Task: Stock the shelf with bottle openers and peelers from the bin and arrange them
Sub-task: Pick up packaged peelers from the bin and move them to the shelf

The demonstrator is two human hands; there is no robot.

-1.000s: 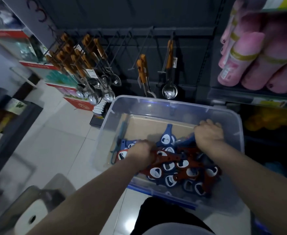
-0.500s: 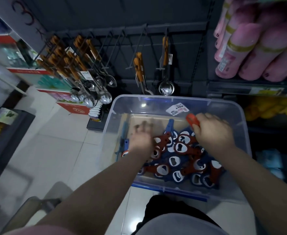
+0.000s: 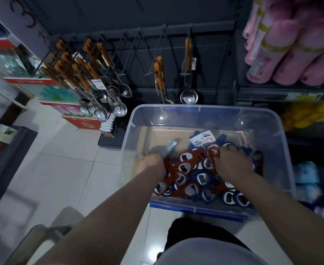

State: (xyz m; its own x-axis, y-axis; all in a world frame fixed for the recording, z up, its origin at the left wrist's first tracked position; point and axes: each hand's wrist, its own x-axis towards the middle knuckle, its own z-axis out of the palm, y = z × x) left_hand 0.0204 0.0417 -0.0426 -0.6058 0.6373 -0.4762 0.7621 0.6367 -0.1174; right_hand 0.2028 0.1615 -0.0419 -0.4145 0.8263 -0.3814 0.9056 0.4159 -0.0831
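Observation:
A clear plastic bin (image 3: pixel 205 109) stands on the floor below me. Several red and blue bottle openers (image 3: pixel 191 176) lie heaped in its near half, with a white price tag (image 3: pixel 202 139) on top. At the left edge of the heap, my left hand (image 3: pixel 151 164) grips a light blue, blurred tool (image 3: pixel 169 148) that sticks out toward the back; I cannot tell whether it is a peeler. My right hand (image 3: pixel 231 164) has its fingers curled round a red bottle opener (image 3: pixel 213 152) on top of the heap.
Behind the bin, a dark panel carries wire hooks (image 3: pixel 136 54), some bare. Wooden-handled spoons (image 3: pixel 92 81) hang at the left, and a ladle (image 3: pixel 188 92) hangs in the middle. Pink rolls (image 3: pixel 291 46) fill the right shelf. White floor tiles (image 3: pixel 71 169) lie to the left.
My left hand went from hovering spread over the bin to gripping the blue tool at the heap's left. My right hand came down onto the heap with the red opener.

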